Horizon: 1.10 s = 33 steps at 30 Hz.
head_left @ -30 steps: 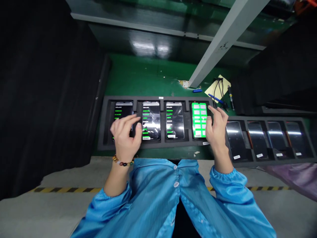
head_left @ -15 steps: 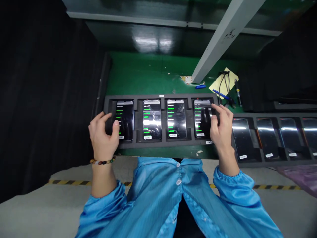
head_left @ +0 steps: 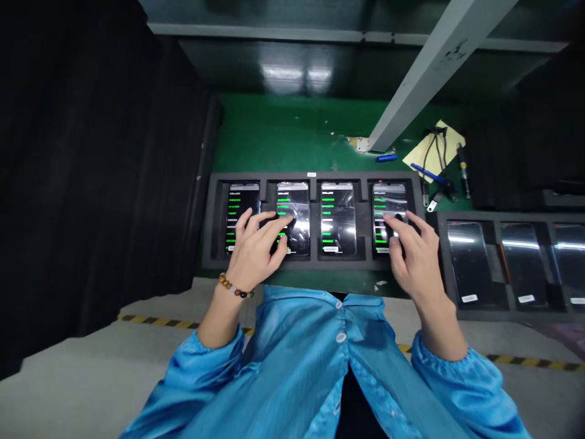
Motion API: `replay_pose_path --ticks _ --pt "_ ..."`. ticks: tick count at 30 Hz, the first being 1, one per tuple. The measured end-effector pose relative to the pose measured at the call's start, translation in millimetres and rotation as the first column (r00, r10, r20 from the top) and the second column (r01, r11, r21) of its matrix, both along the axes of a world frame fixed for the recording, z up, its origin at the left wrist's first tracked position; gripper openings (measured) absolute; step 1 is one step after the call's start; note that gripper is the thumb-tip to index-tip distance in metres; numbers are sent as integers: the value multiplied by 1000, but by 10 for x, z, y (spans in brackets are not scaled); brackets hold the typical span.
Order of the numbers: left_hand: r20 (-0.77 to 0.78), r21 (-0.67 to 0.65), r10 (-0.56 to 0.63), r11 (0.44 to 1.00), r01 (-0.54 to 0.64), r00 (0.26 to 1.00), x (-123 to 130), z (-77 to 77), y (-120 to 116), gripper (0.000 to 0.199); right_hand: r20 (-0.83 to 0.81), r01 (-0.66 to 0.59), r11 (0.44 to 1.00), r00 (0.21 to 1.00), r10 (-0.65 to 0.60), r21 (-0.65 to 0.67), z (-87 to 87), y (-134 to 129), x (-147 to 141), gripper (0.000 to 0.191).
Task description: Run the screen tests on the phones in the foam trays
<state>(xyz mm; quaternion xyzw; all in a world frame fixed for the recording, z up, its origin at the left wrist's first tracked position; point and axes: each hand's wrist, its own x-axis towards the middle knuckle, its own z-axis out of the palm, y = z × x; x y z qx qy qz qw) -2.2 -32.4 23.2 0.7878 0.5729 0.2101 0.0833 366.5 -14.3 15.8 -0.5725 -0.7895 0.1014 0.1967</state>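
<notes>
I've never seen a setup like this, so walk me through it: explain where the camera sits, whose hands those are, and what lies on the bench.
The camera sits on the person's head and looks down, so the blue sleeves and both hands are their own. On the green bench lies a dark foam tray with four slots, a lit phone in each. The left hand, with a bead bracelet at the wrist, spreads its fingers over the first phone and second phone. The right hand touches the screen of the fourth phone; the third phone lies untouched. Neither hand holds anything. To the right is another tray of dark phones. Behind it lie a yellow paper, cables and pens.
</notes>
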Motion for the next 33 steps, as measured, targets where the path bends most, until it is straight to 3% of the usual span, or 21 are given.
replay_pose_path --ticks 6,13,17,21,24,28,31,33 --pt "-19 -33 -7 999 6 1000 -5 73 104 47 29 3 1000 1000 -4 16 59 217 -148 53" --pt "-71 -175 -50 984 37 996 580 205 -157 49 77 -185 980 979 190 -78 188 -38 -571 50" --pt "-129 -201 13 979 -39 992 859 125 16 51 138 -149 987 978 156 -62 88 90 -712 49" --pt "-165 -191 48 978 -80 985 966 105 280 53 129 -127 992 983 128 -17 2 341 -785 48" --pt "-157 -189 49 979 -78 986 846 179 315 52 107 -129 992 986 128 -3 16 408 -755 48" --pt "-84 -140 141 979 -152 986 388 274 91 51 36 -172 985 985 171 19 81 265 -513 48" --pt "-74 -161 250 952 -259 965 89 241 -35 53 -43 -169 985 985 170 25 101 94 -330 49" --pt "-95 -196 259 942 -273 961 13 184 4 54 -82 -155 988 984 156 19 95 15 -275 49"
